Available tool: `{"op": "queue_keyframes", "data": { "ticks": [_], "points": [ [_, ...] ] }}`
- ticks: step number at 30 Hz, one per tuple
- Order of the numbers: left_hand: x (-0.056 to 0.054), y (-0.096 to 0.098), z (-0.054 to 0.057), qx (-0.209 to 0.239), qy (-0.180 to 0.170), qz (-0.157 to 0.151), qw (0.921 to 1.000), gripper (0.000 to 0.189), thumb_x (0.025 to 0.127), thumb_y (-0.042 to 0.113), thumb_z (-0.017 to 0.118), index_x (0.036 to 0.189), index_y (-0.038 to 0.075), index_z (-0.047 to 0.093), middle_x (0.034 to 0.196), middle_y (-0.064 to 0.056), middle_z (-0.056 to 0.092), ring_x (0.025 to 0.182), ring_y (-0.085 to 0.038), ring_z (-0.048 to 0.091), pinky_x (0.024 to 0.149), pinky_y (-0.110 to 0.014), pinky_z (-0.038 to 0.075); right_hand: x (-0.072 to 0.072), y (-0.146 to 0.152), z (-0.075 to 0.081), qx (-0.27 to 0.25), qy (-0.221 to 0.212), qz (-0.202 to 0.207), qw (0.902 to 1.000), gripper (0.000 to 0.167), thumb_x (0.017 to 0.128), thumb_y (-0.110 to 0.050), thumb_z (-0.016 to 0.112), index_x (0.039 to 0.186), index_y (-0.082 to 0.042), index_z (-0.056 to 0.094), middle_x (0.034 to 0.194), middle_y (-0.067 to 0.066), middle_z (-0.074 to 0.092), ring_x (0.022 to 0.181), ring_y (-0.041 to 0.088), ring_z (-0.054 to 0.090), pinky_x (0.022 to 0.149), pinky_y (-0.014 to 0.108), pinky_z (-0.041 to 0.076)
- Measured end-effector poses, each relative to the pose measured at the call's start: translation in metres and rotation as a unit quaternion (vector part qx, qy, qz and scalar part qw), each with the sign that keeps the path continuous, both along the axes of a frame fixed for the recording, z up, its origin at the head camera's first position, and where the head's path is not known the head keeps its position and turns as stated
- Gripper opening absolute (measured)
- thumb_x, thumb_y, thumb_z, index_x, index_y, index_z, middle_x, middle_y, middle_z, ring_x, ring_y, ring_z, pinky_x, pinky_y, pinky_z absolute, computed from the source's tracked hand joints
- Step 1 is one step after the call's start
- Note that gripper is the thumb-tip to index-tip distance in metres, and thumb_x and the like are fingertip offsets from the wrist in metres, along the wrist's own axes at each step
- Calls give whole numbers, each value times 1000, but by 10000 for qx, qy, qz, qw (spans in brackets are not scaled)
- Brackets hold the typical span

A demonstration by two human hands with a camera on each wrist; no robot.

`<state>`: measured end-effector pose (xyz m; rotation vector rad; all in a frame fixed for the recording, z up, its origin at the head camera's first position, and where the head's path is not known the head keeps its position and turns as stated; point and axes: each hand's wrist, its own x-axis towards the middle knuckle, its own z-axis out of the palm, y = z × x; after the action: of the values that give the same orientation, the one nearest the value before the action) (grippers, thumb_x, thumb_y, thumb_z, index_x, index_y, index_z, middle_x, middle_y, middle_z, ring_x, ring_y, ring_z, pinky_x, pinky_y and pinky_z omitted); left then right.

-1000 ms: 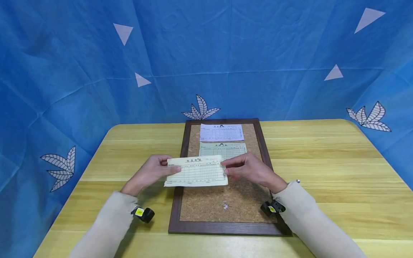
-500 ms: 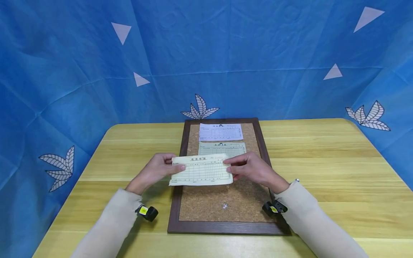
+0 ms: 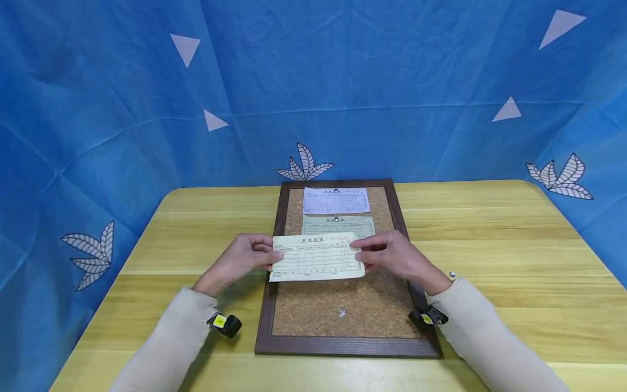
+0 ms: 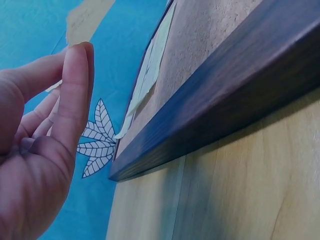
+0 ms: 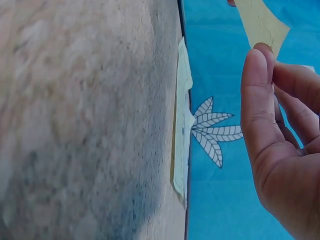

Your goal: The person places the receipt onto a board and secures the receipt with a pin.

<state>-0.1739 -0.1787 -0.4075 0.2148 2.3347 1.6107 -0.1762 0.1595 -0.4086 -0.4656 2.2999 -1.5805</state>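
A pale yellow printed receipt slip (image 3: 315, 258) is held stretched between both hands above the cork board (image 3: 313, 316). My left hand (image 3: 245, 256) pinches its left edge, thumb on the front face. At the right edge, my right hand (image 3: 392, 253) pinches it between thumb and fingers. Both wrist views show the slip raised off the board, in the left wrist view as a yellow sheet (image 4: 87, 22) past the fingertips. A greenish slip (image 3: 338, 224), pinned near its top, is partly covered by the held one. Above that, a lilac slip (image 3: 335, 202) is pinned to the cork.
The board's dark wooden frame (image 3: 343, 347) lies on a light wood table (image 3: 490, 245). A small silver tack (image 3: 452, 274) is to the right of the board. Near the board's lower middle is a small pale mark (image 3: 342, 313). A blue cloth backdrop (image 3: 392, 81) hangs behind.
Both hands have moved to the right with the yellow slip, bringing it over the board's middle below the lilac slip and overlapping the greenish one. The pinned slips have stayed put.
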Motion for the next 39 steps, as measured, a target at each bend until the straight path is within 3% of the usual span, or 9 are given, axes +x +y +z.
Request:
{"op": "queue_keyframes", "data": {
  "ticks": [7, 15, 21, 33, 39],
  "points": [
    [1, 5, -2, 87, 237, 21, 9997, 30, 92, 7, 72, 114, -7, 58, 91, -10, 72, 72, -19, 68, 73, -34, 59, 0, 5, 0, -73, -105, -12, 9999, 35, 94, -11, 70, 124, 7, 67, 82, 9, 70, 73, 24, 70, 75, 41, 59],
    [-1, 12, -6, 346, 491, 23, 9982, 28, 91, 6, 73, 109, -2, 53, 91, -12, 73, 71, -20, 67, 72, -33, 58, 1, 11, -1, -45, -130, -20, 9999, 37, 94, -10, 70, 126, 9, 65, 88, 10, 70, 76, 23, 70, 75, 41, 59],
    [-2, 16, -8, 329, 743, -12, 9967, 25, 91, 8, 74, 105, -2, 55, 88, -10, 72, 70, -20, 67, 72, -32, 57, 0, 17, 0, 71, -120, -27, 9999, 38, 95, -13, 70, 127, 7, 64, 87, 10, 71, 77, 23, 69, 76, 40, 59],
    [0, 22, -13, 593, 864, -247, 9942, 11, 93, -1, 68, 96, -6, 59, 84, -10, 68, 68, -17, 66, 67, -33, 59, 0, 23, 0, 247, -40, -60, 9997, 40, 95, -15, 70, 128, 6, 64, 77, 8, 70, 75, 25, 67, 73, 39, 57],
    [1, 25, -13, 390, 799, -263, 9957, 15, 94, 4, 69, 105, -7, 69, 88, -11, 70, 70, -15, 66, 69, -33, 59, 1, 27, -1, 279, -39, -25, 9996, 41, 95, -17, 70, 128, 6, 64, 77, 8, 69, 74, 23, 67, 74, 38, 56]
  ]
}}
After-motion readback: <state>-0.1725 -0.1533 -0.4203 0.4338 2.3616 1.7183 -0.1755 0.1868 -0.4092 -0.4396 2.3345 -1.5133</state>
